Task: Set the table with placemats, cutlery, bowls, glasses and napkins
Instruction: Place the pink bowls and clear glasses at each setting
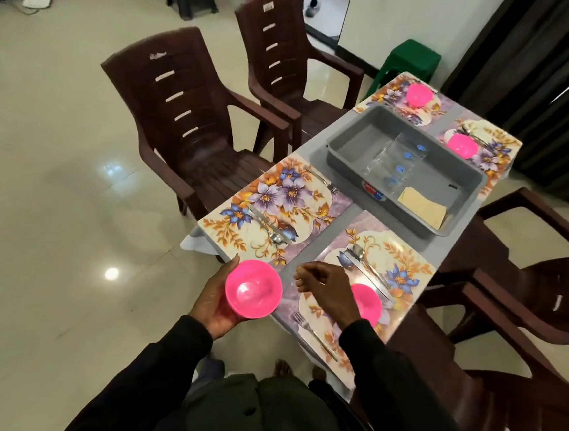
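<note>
left hand (215, 307) sits just off the near edge of the surface (316, 154), by the near-left corner, palm up, thumb and fingers cupped round a pink bowl (253, 289). the bowl is mouth up and hangs over the floor, its rim just beside the near-left placemat (271, 197). on that placemat, a knife and spoon (268, 226) lie together near its near edge and a fork (320, 179) lies at its far edge.

right hand (325, 287) hovers over the near-right placemat (406, 257), fingers loosely curled and nothing in them. partly behind its wrist sits a second bowl (370, 303), mouth up on that placemat, with a second knife and spoon (367, 270) just beyond it and a second fork (314, 334) on its near side.

in the middle of the surface is a grey tray (358, 139), with clear glasses (398, 160) lying in a row and a stack of pale napkins (421, 205) in its near-right corner.

at the far end, a far-left bowl (420, 95) and a far-right bowl (462, 145), each on its own floral mat. brown chairs (182, 110) stand along the left edge.
</note>
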### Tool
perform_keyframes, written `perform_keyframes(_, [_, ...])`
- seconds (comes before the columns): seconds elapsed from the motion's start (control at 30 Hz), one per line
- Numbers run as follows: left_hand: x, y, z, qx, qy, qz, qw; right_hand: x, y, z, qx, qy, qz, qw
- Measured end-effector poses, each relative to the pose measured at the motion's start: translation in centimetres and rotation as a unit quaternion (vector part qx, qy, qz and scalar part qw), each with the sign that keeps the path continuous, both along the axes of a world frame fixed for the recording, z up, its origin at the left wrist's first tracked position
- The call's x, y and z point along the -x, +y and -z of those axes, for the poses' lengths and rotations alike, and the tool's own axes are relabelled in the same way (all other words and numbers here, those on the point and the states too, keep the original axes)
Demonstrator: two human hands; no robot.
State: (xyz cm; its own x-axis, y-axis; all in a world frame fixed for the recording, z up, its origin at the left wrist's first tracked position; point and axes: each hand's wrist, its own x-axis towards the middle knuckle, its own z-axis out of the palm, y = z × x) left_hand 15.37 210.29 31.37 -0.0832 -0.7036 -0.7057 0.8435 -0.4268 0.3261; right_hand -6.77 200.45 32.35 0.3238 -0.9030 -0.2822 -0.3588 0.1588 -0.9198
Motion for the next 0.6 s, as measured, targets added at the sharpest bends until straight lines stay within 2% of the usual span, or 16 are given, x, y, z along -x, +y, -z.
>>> perform_keyframes(0.13, [-4.7,-1.8,-1.1,0.039,-0.028,0.008,0.999,-7.4,0.2,-0.9,0.031,0.017,-0.055,0.998])
perform_keyframes(0.27, [-9.3,-3.1,-1.9,0.033,-0.036,0.005,0.999,-13.0,-0.3,-1.5,0.066,0.054,-0.089,0.992])
perform_keyframes(0.37, [-12.7,-3.6,-1.7,0.028,-0.042,0.004,0.999,-16.2,-0.3,-1.8,0.081,0.064,-0.08,0.991])
perform_keyframes(0.47, [-14.8,-4.2,-2.3,0.05,-0.072,0.044,0.995,-18.7,-0.2,-1.8,0.095,0.076,-0.055,0.991])
perform_keyframes(0.6, [-16.7,-5.0,-1.9,0.049,-0.062,0.058,0.995,-20.1,-0.6,-1.7,0.083,0.072,-0.018,0.994])
